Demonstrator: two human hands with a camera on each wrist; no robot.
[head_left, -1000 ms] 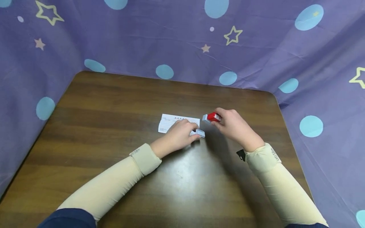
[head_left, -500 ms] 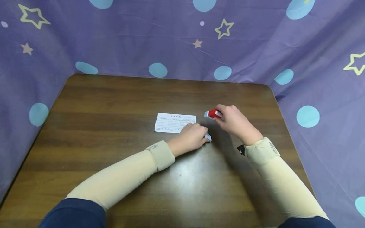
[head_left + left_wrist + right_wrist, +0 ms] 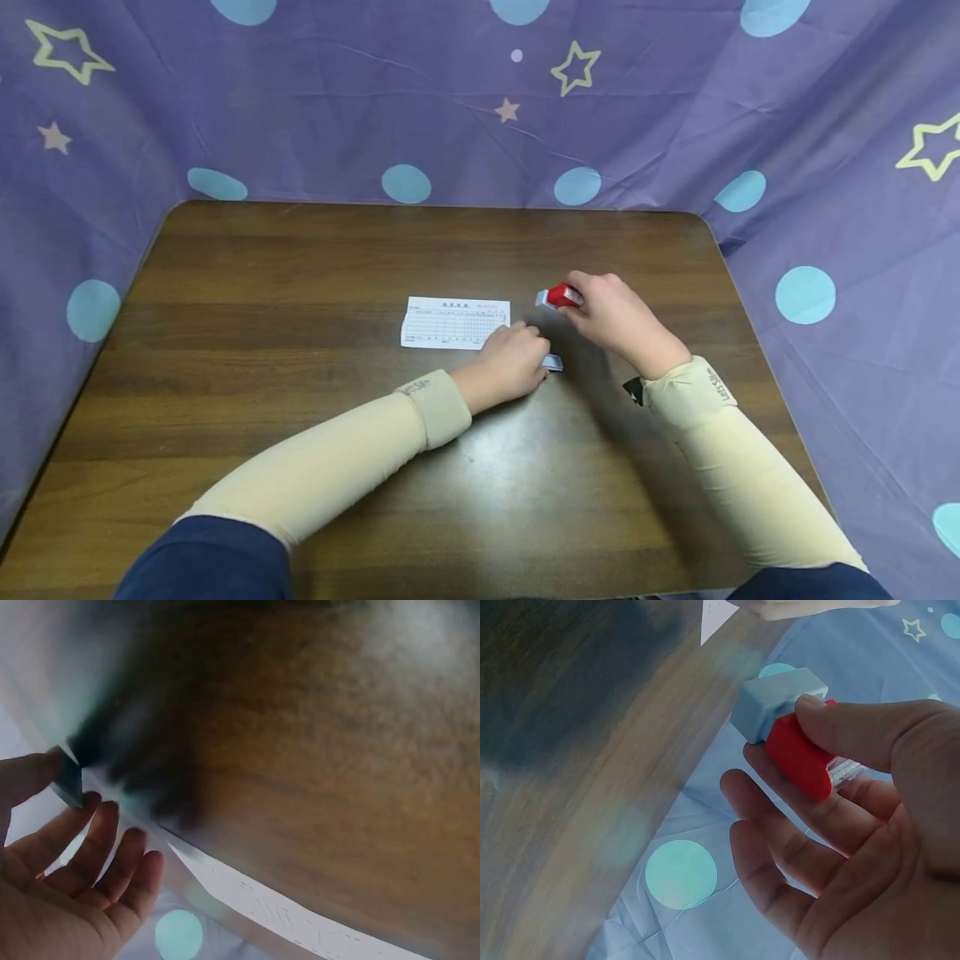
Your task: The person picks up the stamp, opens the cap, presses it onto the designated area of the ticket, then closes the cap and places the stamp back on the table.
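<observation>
In the head view my right hand (image 3: 617, 321) holds a red stamp (image 3: 562, 296) with a pale blue-grey base, raised above the table. The right wrist view shows thumb and forefinger pinching the red body (image 3: 799, 754), its clear end toward the palm. My left hand (image 3: 510, 360) is lower and to the left, pinching a small pale grey stamp cap (image 3: 553, 362). Up close in the left wrist view, the cap (image 3: 69, 782) sits between thumb and forefinger; the other fingers are loosely bent. A white printed form (image 3: 450, 323) lies flat, its lower right corner hidden behind the left hand.
The brown wooden table (image 3: 300, 275) reaches back to a purple curtain (image 3: 450, 100) with stars and blue dots, which also hangs along both sides. Glare lies on the wood in front of the hands.
My left hand has moved right with the cap, uncovering more of the form. The right hand holds the stamp in nearly the same place. The head view has shifted slightly.
</observation>
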